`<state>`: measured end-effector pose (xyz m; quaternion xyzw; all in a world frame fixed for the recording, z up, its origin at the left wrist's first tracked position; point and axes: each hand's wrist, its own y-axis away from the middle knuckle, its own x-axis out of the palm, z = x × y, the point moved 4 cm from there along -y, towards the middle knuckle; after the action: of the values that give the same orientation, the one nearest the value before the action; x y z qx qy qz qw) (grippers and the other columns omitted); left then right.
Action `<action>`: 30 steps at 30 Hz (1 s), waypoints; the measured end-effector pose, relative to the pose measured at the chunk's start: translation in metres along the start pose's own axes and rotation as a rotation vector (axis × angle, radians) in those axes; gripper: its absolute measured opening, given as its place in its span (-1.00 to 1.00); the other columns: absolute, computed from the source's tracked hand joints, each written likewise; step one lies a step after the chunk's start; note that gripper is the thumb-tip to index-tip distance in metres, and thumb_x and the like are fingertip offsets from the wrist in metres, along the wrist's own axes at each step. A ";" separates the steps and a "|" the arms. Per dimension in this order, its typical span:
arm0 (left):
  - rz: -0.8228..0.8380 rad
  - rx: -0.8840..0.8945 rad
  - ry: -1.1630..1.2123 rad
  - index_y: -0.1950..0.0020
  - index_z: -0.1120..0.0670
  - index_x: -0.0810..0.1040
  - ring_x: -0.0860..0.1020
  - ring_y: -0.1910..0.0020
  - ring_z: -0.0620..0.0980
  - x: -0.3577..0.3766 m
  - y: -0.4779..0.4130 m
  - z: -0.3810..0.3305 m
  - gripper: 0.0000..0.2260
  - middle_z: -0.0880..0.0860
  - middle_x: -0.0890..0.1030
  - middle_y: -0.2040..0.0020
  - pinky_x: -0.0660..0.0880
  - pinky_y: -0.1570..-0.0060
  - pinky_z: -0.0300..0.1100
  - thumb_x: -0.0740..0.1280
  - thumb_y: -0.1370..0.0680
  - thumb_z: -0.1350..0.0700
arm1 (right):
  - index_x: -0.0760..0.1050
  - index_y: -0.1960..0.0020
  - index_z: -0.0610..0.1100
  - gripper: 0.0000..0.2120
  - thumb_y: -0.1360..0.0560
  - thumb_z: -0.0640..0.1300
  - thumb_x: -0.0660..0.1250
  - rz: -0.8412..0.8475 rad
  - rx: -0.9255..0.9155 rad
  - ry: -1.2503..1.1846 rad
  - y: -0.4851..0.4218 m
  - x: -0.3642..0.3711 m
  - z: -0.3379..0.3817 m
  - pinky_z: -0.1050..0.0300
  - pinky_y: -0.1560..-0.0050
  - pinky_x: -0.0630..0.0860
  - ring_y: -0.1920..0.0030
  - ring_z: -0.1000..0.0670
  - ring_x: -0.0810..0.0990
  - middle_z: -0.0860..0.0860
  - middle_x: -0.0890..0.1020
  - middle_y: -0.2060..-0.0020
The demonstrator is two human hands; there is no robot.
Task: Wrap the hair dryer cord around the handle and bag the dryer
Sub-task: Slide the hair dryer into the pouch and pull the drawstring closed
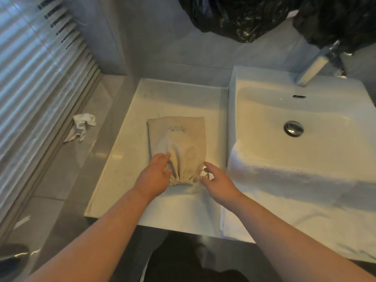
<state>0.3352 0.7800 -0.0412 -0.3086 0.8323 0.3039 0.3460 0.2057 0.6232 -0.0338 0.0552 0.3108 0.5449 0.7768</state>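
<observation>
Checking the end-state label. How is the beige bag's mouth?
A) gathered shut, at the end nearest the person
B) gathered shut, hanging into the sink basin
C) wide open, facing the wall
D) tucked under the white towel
A: the beige bag lies flat on the white counter, its gathered mouth at the near end between the left hand and right hand.

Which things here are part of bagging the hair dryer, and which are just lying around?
Job: drawstring bag, cinched, on the counter; left hand holding its neck; right hand beside it.
Lying about: white towel, crumpled tissue, black plastic bags, faucet.
</observation>
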 end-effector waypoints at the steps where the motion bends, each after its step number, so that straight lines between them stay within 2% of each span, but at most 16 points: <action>1: -0.010 0.007 -0.009 -0.53 0.15 0.28 0.40 -0.41 0.14 0.001 0.001 -0.001 -0.52 0.13 0.29 -0.51 0.32 -0.34 -0.10 0.23 -0.60 0.21 | 0.36 -0.40 0.02 -0.58 -0.55 -0.09 0.24 0.041 -0.012 -0.062 -0.003 0.003 0.007 0.30 -0.12 0.37 -0.24 0.10 0.47 0.14 0.50 -0.24; 3: -0.008 0.001 -0.031 -0.52 0.13 0.30 0.49 -0.29 0.18 0.002 0.005 -0.004 -0.53 0.12 0.32 -0.44 0.43 -0.26 -0.03 0.21 -0.60 0.19 | 0.36 -0.39 0.03 -0.58 -0.54 -0.10 0.21 0.087 0.024 -0.165 -0.010 0.009 0.017 0.33 -0.01 0.41 -0.09 0.12 0.49 0.16 0.50 -0.20; 5: 0.011 -0.002 -0.069 -0.52 0.10 0.28 0.52 -0.24 0.19 0.006 0.010 -0.008 -0.53 0.12 0.32 -0.41 0.46 -0.21 -0.01 0.21 -0.60 0.17 | 0.28 -0.47 -0.01 -0.49 -0.52 -0.09 0.20 0.060 0.076 -0.139 -0.020 0.012 0.021 0.17 -0.23 0.43 -0.23 0.04 0.48 0.09 0.46 -0.33; 6: 0.026 -0.001 -0.084 -0.53 0.08 0.27 0.52 -0.23 0.18 0.007 0.014 -0.012 -0.52 0.11 0.32 -0.40 0.46 -0.19 -0.02 0.21 -0.60 0.15 | 0.24 -0.49 -0.03 -0.46 -0.52 -0.10 0.21 0.042 0.094 -0.089 -0.025 0.011 0.023 0.10 -0.36 0.35 -0.35 0.01 0.42 0.04 0.41 -0.40; 9: 0.067 0.038 -0.060 -0.54 0.03 0.25 0.49 -0.28 0.08 0.010 0.023 -0.024 -0.53 0.06 0.35 -0.41 0.43 -0.26 -0.07 0.20 -0.62 0.10 | 0.27 -0.48 -0.07 -0.49 -0.55 -0.14 0.23 -0.006 0.109 -0.046 -0.038 0.008 0.025 0.05 -0.45 0.24 -0.42 -0.04 0.35 0.00 0.40 -0.41; 11: 0.075 0.049 0.029 -0.51 0.03 0.33 0.47 -0.31 0.00 0.003 0.021 -0.022 -0.58 0.00 0.43 -0.39 0.36 -0.31 -0.15 0.22 -0.63 0.07 | 0.42 -0.35 -0.10 -0.59 -0.51 -0.15 0.28 -0.054 0.045 -0.012 -0.049 0.005 0.029 -0.01 -0.37 0.34 -0.33 -0.09 0.44 -0.02 0.50 -0.27; 13: 0.009 -0.020 0.096 -0.42 0.04 0.46 0.52 -0.21 -0.01 -0.014 0.012 -0.005 -0.64 0.00 0.54 -0.26 0.38 -0.27 -0.16 0.26 -0.62 0.05 | 0.49 -0.21 -0.15 -0.67 -0.46 -0.16 0.34 -0.146 0.013 0.055 -0.057 0.002 0.028 0.01 -0.26 0.40 -0.22 -0.13 0.49 -0.07 0.53 -0.14; 15: -0.160 -0.134 0.140 -0.33 0.13 0.54 0.56 -0.14 0.08 -0.038 -0.002 0.024 -0.67 0.09 0.59 -0.16 0.41 -0.19 -0.12 0.33 -0.58 0.09 | 0.47 -0.26 -0.15 -0.57 -0.41 -0.13 0.38 -0.287 0.097 0.042 -0.055 -0.003 0.021 0.05 -0.26 0.41 -0.21 -0.10 0.50 -0.06 0.54 -0.18; 17: -0.251 -0.336 0.158 -0.33 0.21 0.52 0.53 -0.21 0.23 -0.059 -0.020 0.061 -0.58 0.24 0.59 -0.22 0.41 -0.21 -0.04 0.38 -0.53 0.05 | 0.48 -0.21 -0.10 -0.57 -0.36 -0.05 0.40 -0.386 0.219 -0.070 -0.051 -0.003 0.011 0.03 -0.17 0.50 -0.14 -0.09 0.57 -0.05 0.60 -0.11; 19: -0.189 -0.534 0.227 -0.42 0.23 0.42 0.48 -0.31 0.26 -0.067 -0.036 0.092 -0.41 0.30 0.51 -0.33 0.39 -0.27 0.02 0.38 -0.50 -0.07 | 0.51 -0.09 -0.09 -0.66 -0.37 0.01 0.43 -0.348 0.356 -0.211 -0.050 0.006 -0.002 0.09 0.02 0.52 -0.01 -0.07 0.61 -0.03 0.63 0.01; 22: -0.062 -0.551 0.346 -0.52 0.24 0.27 0.45 -0.36 0.20 -0.064 -0.057 0.108 -0.37 0.26 0.44 -0.42 0.37 -0.27 -0.05 0.37 -0.56 -0.04 | 0.56 -0.07 -0.12 -0.46 -0.24 0.21 0.48 -0.218 0.462 -0.404 -0.054 0.020 -0.011 0.12 0.06 0.55 0.03 -0.02 0.65 -0.01 0.69 0.03; 23: -0.049 -0.533 0.384 -0.52 0.24 0.27 0.48 -0.33 0.16 -0.063 -0.062 0.108 -0.39 0.24 0.46 -0.40 0.37 -0.23 -0.09 0.36 -0.58 -0.01 | 0.56 -0.08 -0.12 -0.40 -0.19 0.23 0.50 -0.211 0.465 -0.448 -0.058 0.023 -0.015 0.10 0.02 0.57 0.03 -0.02 0.66 -0.02 0.70 0.03; 25: -0.045 -0.504 0.463 -0.43 0.24 0.39 0.52 -0.17 0.07 -0.063 -0.072 0.107 -0.52 0.15 0.55 -0.26 0.37 -0.11 -0.15 0.34 -0.60 0.02 | 0.53 -0.10 -0.11 -0.45 -0.24 0.16 0.54 -0.220 0.483 -0.507 -0.063 0.025 -0.016 0.07 -0.02 0.57 0.03 -0.03 0.66 -0.02 0.69 0.03; 27: 0.007 -0.462 0.521 -0.14 0.15 0.59 0.59 -0.02 0.08 -0.063 -0.082 0.102 -0.77 0.09 0.61 -0.09 0.45 0.01 -0.11 0.34 -0.59 0.03 | 0.51 -0.11 -0.11 -0.50 -0.28 0.07 0.55 -0.230 0.505 -0.565 -0.067 0.027 -0.016 0.03 -0.06 0.58 0.04 -0.04 0.66 -0.04 0.68 0.03; 28: 0.033 -0.447 0.543 -0.06 0.14 0.62 0.64 0.04 0.12 -0.061 -0.087 0.101 -0.79 0.12 0.66 -0.03 0.51 0.08 -0.08 0.35 -0.57 0.02 | 0.51 -0.12 -0.11 -0.50 -0.28 0.06 0.56 -0.224 0.514 -0.595 -0.068 0.029 -0.014 0.00 -0.08 0.59 0.04 -0.04 0.67 -0.04 0.69 0.03; 30: 0.067 -0.489 0.555 -0.09 0.17 0.62 0.67 0.13 0.14 -0.059 -0.094 0.104 -0.75 0.17 0.69 0.05 0.57 0.21 -0.11 0.42 -0.51 0.04 | 0.49 -0.09 -0.08 -0.53 -0.28 0.04 0.56 -0.211 0.518 -0.646 -0.070 0.033 -0.010 0.00 -0.09 0.58 0.04 -0.02 0.66 -0.02 0.68 0.03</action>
<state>0.4772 0.8137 -0.0838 -0.4255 0.8069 0.4095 0.0133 0.2641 0.6214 -0.0856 0.3842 0.1820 0.3212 0.8463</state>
